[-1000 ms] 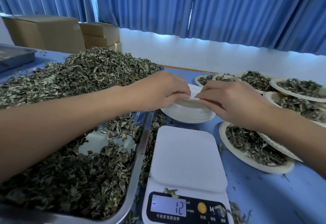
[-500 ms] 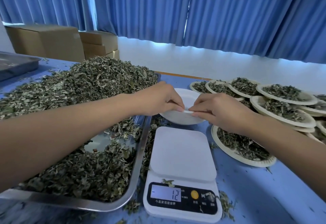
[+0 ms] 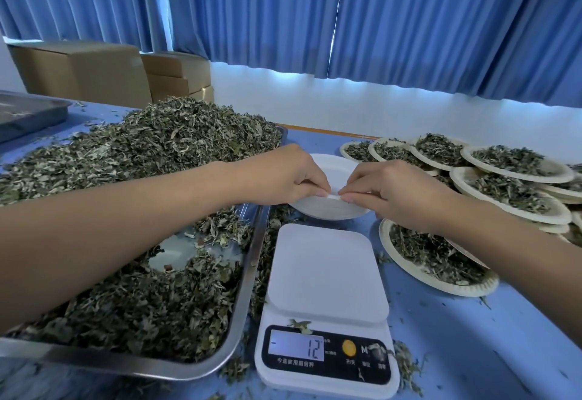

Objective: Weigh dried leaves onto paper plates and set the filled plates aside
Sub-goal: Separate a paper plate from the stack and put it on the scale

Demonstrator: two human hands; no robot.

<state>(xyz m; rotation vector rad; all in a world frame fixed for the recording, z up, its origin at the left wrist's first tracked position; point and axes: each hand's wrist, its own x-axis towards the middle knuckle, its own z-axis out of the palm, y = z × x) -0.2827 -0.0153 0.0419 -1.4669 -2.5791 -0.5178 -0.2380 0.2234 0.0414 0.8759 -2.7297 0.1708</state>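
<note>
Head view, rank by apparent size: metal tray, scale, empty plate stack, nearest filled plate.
1. metal tray
2. scale
3. nearest filled plate
4. empty plate stack
Last two unsure: the stack sits farther back and is partly covered.

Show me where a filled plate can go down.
Bare table right of the scale, in front of the nearest filled plate. A smaller strip behind the empty plate stack, between the tray and the overlapping filled plates, which crowd the right side.
</note>
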